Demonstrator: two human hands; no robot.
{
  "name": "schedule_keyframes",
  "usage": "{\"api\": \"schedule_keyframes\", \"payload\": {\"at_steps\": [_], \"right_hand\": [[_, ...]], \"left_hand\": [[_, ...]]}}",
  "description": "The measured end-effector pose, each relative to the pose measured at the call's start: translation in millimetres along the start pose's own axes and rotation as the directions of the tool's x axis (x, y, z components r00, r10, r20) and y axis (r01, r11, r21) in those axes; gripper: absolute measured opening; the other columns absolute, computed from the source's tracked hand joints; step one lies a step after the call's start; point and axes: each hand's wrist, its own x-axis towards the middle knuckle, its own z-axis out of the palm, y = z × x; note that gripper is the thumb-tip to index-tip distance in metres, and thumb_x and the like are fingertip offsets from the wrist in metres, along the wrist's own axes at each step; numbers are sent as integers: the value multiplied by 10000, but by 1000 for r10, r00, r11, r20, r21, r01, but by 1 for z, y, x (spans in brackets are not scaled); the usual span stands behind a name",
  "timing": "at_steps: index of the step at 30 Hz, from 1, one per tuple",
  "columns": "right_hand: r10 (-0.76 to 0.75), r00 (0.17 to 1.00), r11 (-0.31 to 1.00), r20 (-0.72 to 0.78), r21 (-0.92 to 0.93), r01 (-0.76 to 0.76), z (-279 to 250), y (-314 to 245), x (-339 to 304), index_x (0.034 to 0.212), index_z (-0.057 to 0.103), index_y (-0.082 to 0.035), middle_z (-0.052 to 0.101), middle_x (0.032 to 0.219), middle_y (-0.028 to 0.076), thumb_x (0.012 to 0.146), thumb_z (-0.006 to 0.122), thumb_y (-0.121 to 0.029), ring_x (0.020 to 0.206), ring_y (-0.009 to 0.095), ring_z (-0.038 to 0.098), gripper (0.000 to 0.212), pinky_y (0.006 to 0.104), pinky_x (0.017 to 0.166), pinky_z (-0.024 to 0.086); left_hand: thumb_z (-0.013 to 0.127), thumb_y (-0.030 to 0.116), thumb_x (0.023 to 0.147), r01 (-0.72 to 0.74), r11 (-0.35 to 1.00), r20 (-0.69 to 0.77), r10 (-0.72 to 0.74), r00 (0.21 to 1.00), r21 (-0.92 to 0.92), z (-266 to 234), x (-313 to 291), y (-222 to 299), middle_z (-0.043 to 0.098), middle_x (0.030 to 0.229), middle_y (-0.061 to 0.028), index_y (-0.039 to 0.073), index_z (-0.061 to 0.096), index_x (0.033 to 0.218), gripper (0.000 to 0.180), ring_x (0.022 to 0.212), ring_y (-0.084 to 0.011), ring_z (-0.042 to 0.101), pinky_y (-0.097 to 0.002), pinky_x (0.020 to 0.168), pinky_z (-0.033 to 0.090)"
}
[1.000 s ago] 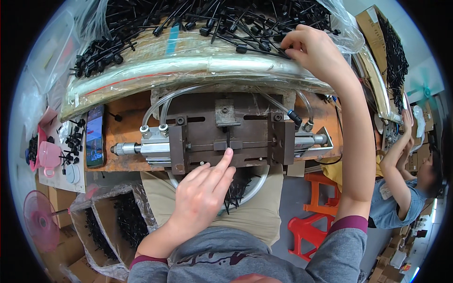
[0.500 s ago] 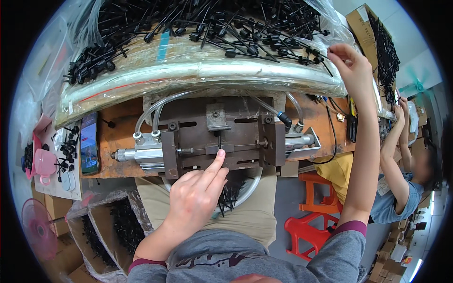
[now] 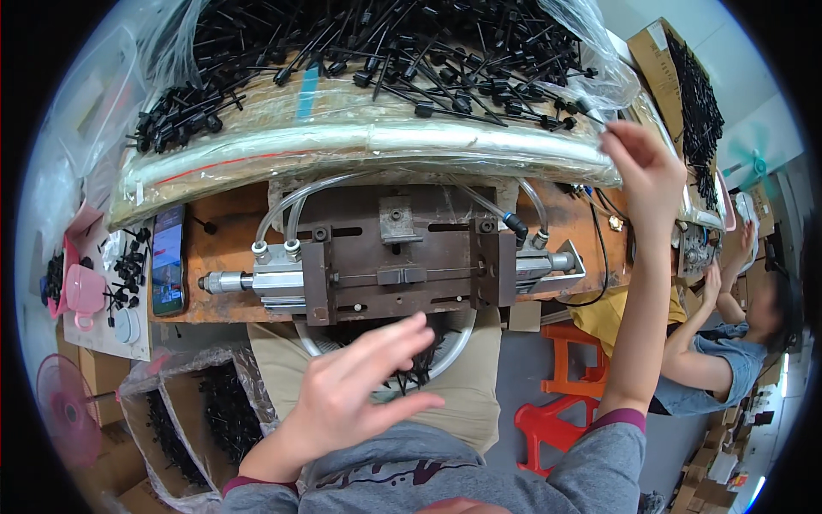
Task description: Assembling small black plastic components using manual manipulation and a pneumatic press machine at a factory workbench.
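My left hand [image 3: 351, 385] is open, fingers spread and holding nothing, just in front of the metal clamping fixture [image 3: 368, 295]. Partly hidden behind its fingers, a round white-rimmed bowl [image 3: 467, 347] with black stemmed parts [image 3: 417, 370] rests at my lap. Up at the right, my right hand [image 3: 646, 171] is closed in a pinch on a thin black stemmed plastic part [image 3: 586, 106], at the edge of the heap. Between the fixture's two side plates sits a small metal block [image 3: 402, 275], with a steel bracket [image 3: 396, 220] behind it.
A big heap of black stemmed parts [image 3: 411, 60] lies behind a plastic-wrapped rim [image 3: 368, 137]. Air cylinders [image 3: 278, 283] with clear hoses flank the fixture. A phone [image 3: 169, 261] and pink cup [image 3: 86, 289] are left; red stools [image 3: 548, 428] and a co-worker [image 3: 719, 351] are right.
My left hand has drawn back from the fixture's middle and opened. The black part under its fingertip no longer shows there. My right hand has moved slightly down, bringing a black stemmed part away from the heap.
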Motion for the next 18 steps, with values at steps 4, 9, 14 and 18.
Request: {"api": "schedule_keyframes", "payload": {"at_steps": [4, 9, 14, 18], "right_hand": [[-295, 793, 906, 533, 421, 54, 16, -64, -55, 939, 744, -29, 730, 830, 72, 755, 733, 3, 728, 151, 699, 187, 263, 659, 551], [-384, 710, 820, 590, 572, -32, 40, -80, -95, 951, 749, -36, 734, 857, 74, 767, 748, 7, 759, 172, 706, 189, 282, 656, 549], [147, 820, 748, 553, 480, -458, 40, -90, -112, 1082, 710, -3, 681, 799, 46, 864, 687, 11, 715, 91, 648, 220, 207, 610, 494], [263, 679, 332, 685, 597, -730, 44, -100, -125, 1071, 633, 21, 636, 766, 19, 891, 677, -13, 614, 46, 584, 187, 164, 533, 434]], "left_hand": [[764, -5, 775, 259, 805, -30, -324, 946, -533, -3, 10, 6, 579, 1290, -223, -46, 527, 1343, 617, 889, -212, 694, -309, 759, 601], [670, -68, 832, 311, 718, 173, -261, 950, -623, -9, 9, 5, 640, 1156, -208, -94, 601, 1234, 409, 869, -236, 699, -316, 754, 608], [803, -25, 715, -6, 981, -56, -5, 998, -193, -16, -7, -4, 676, 1084, -180, -18, 729, 1009, 303, 903, -225, 711, -296, 750, 595], [807, -5, 700, -35, 990, -159, 14, 987, -136, -5, -11, -2, 661, 1176, -193, 10, 745, 999, 305, 889, -222, 711, -310, 722, 593]]}}
